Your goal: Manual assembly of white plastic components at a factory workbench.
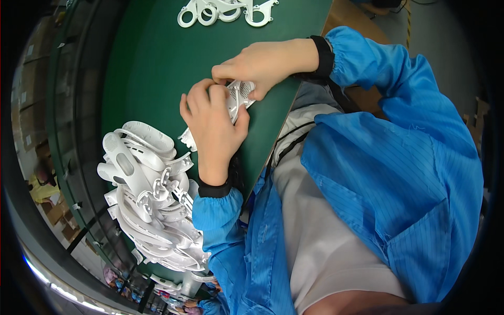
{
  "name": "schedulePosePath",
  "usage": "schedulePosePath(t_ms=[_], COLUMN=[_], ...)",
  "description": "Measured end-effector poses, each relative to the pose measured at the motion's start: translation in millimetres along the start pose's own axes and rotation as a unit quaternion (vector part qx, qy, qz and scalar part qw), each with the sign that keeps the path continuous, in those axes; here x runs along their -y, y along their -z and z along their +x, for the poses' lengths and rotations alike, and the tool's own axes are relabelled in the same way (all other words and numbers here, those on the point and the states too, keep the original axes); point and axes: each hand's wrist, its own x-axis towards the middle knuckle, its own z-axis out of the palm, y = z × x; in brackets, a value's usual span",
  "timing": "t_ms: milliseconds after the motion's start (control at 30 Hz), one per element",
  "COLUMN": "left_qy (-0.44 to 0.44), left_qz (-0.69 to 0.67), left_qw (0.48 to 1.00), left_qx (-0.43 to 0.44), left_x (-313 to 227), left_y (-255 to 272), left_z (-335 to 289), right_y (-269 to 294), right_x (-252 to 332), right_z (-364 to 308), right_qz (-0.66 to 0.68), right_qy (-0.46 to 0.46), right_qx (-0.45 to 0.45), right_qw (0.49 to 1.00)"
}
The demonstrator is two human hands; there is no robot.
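A white plastic housing (243, 90) with a perforated grille at one end lies between my two hands, just above the green table. My left hand (212, 118) is curled over its middle, thumb along one edge and fingers on the other. At the grille end, my right hand (262, 65) pinches the piece with bent fingers and thumb. The housing's toothed far end shows past my left hand's wrist side; its middle is hidden under the fingers. Whether a small piece sits in the right fingertips cannot be seen.
A heap of curved white plastic housings (149, 199) lies left of my left forearm. Several white parts with round rings (220, 11) lie at the far edge of the green table (152, 68). Dark rails run along the left side. A co-worker's blue sleeve (212, 306) shows at bottom.
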Motion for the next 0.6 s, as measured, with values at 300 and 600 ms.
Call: schedulePosePath(t_ms=[300, 600], left_qy=[0.224, 0.217], left_qz=[0.0, -0.025], left_qw=[0.96, 0.962], left_qx=[0.165, 0.161], left_x=[-10, -4], left_y=[11, 18], left_z=[11, 18], right_y=[-5, 0], right_x=[-12, -25], right_z=[9, 20], right_qz=[0.024, 0.107], right_qy=[-0.017, 0.019], right_qx=[0.064, 0.015], right_qw=[0.998, 0.994])
